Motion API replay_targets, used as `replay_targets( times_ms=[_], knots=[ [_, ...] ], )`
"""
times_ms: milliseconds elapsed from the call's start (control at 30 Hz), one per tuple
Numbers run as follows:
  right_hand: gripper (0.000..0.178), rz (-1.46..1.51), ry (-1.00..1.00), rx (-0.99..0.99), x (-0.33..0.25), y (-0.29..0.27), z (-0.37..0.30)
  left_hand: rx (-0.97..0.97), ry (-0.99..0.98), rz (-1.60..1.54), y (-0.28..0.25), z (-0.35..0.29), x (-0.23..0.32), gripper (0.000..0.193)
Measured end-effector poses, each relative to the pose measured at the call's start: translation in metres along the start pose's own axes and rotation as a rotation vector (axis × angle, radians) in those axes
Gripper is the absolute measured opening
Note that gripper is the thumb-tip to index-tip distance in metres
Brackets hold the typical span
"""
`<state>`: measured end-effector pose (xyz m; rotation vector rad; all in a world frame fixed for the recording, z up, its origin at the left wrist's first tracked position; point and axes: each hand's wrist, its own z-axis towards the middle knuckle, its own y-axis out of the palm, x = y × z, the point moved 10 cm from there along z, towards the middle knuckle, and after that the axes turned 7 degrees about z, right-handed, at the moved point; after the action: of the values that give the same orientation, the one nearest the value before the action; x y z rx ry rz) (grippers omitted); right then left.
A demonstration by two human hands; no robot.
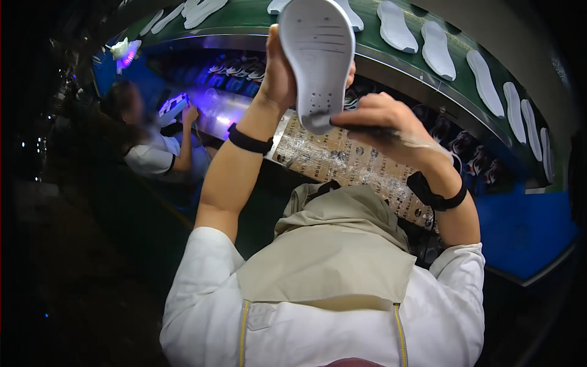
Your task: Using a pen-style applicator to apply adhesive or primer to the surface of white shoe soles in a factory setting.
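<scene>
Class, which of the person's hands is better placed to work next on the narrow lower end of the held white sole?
Probably the right hand: its fingers are at that end, apparently with a dark, blurred item. The left hand is busy holding the white sole.

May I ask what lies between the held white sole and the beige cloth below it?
In the head view, a glossy brown work surface with dark print shows between the white sole and the beige cloth.

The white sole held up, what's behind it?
Behind the white sole, a green belt with more soles peeks out at both sides. The left hand reaches behind too; the ends of its fingers show past the right edge. Their middles and anything else covered can't be seen.
</scene>
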<state>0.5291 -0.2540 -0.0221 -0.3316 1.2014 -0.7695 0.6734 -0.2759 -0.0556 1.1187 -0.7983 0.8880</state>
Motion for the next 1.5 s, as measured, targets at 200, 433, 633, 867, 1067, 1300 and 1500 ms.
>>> replay_targets(
  times_ms=[200, 433, 633, 867, 1067, 1300, 1500],
  knots=[
    [0.034, 0.09, 0.01, -0.071, -0.003, 0.002, -0.006, -0.013, -0.077, 0.32, 0.005, 0.024, -0.011, 0.09],
    [0.034, -0.012, -0.049, -0.227, -0.005, 0.015, -0.009, 0.154, -0.438, 0.758, -0.014, 0.034, -0.041, 0.088],
    [0.039, -0.159, -0.173, -0.134, -0.003, 0.015, -0.012, 0.07, -0.58, 0.912, -0.017, 0.032, -0.053, 0.082],
    [0.039, -0.193, -0.102, -0.134, 0.012, 0.016, -0.008, 0.038, -0.69, 0.95, -0.038, 0.01, -0.06, 0.081],
    [0.031, -0.277, -0.116, -0.109, 0.014, 0.021, 0.007, 0.141, -0.687, 0.749, -0.055, -0.016, -0.056, 0.077],
    [0.03, -0.291, -0.06, -0.165, 0.038, 0.039, 0.021, 0.234, -0.618, 0.614, -0.098, -0.043, -0.068, 0.073],
    [0.029, 0.171, 0.014, -0.064, 0.059, 0.046, 0.021, 0.331, -0.177, -0.067, -0.166, -0.099, -0.094, 0.085]
  ],
)
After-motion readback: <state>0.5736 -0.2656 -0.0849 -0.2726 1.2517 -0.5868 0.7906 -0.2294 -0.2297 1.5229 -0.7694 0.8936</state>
